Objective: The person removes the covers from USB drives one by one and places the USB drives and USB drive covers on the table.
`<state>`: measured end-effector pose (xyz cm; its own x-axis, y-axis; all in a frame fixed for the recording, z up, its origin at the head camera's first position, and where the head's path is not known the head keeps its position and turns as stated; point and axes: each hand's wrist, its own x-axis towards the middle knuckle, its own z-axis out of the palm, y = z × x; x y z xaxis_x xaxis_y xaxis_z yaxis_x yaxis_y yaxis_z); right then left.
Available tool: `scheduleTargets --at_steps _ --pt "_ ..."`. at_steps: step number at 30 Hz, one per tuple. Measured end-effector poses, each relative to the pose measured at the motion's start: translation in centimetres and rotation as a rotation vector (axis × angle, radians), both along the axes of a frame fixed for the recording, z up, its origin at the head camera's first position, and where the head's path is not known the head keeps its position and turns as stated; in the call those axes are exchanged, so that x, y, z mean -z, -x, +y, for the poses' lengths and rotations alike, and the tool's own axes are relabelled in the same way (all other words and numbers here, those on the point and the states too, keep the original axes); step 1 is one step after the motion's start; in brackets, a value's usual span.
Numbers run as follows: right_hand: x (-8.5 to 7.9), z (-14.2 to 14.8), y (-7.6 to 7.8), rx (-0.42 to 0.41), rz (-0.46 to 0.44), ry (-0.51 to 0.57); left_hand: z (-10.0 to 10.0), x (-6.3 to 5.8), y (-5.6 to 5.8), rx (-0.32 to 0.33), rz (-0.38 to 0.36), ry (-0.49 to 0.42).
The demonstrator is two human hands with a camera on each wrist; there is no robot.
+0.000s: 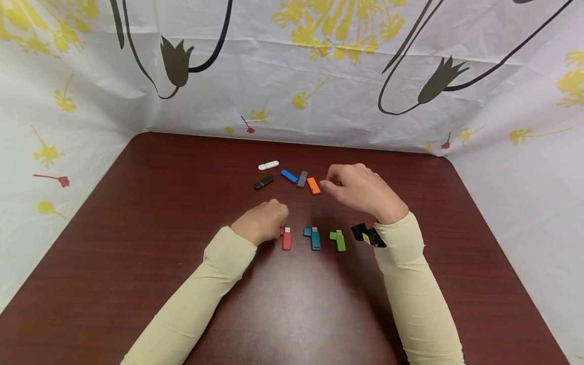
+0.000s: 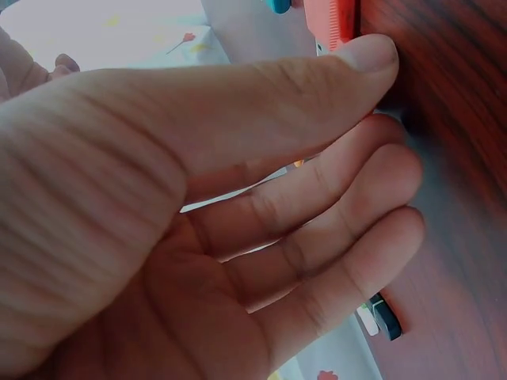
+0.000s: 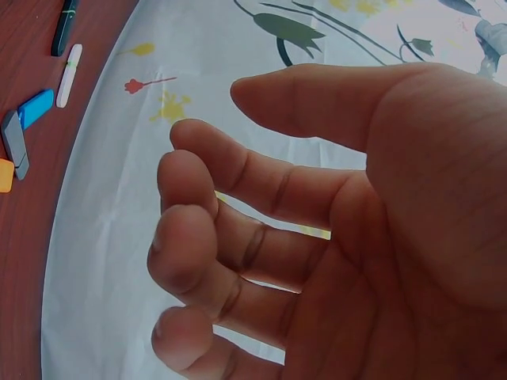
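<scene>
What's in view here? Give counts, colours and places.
Sticks, connectors unseen: five; white stick, black stick, blue stick, grey stick, orange stick; far cluster.
Sticks, connectors showing: three; red stick, teal stick, green stick; nearer row.
Labelled item: one, black and yellow, right of green stick; unclear what.
Table: one, dark reddish, under the sticks.
Patterned cloth: count unclear, white with prints, around table.
Sleeves: two, cream, lower foreground.
Left hand: one, at red stick.
Right hand: one, by orange stick.

The left hand (image 2: 190, 273) held a red USB stick (image 2: 326, 17) at the tip of its thumb. Below, a black USB stick (image 2: 386, 319) lay beside a white one (image 2: 367, 319) on the reddish wooden table (image 2: 463, 166).
</scene>
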<state>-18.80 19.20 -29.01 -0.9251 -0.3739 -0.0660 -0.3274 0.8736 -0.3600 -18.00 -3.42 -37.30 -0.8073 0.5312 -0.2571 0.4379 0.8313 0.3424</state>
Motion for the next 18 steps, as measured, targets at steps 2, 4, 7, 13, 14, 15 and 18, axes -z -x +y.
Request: scheduleTargets --at_steps 2,4,7,13,14,15,18 --pt "0.01 0.01 0.02 0.001 -0.002 -0.001 0.03 0.07 0.0 -0.001 0.0 -0.003" --pt "0.01 0.03 0.04 0.005 -0.001 -0.004 0.08 0.13 0.0 0.003 0.002 -0.007" --pt "0.01 0.03 0.06 0.003 -0.001 -0.003 0.11 0.13 -0.02 0.008 0.002 -0.009" --pt "0.08 -0.02 0.09 -0.009 -0.006 0.002 0.14 0.11 -0.04 0.003 -0.008 -0.004" --pt "0.08 -0.02 0.09 -0.008 -0.009 0.002 0.14 0.09 -0.05 0.004 -0.007 -0.004" --pt "0.08 0.0 0.1 -0.006 -0.01 0.0 0.13 0.07 -0.06 0.007 -0.002 -0.003" --pt "0.07 0.1 0.18 0.001 -0.007 -0.007 0.04 -0.24 -0.08 0.016 0.015 -0.003"
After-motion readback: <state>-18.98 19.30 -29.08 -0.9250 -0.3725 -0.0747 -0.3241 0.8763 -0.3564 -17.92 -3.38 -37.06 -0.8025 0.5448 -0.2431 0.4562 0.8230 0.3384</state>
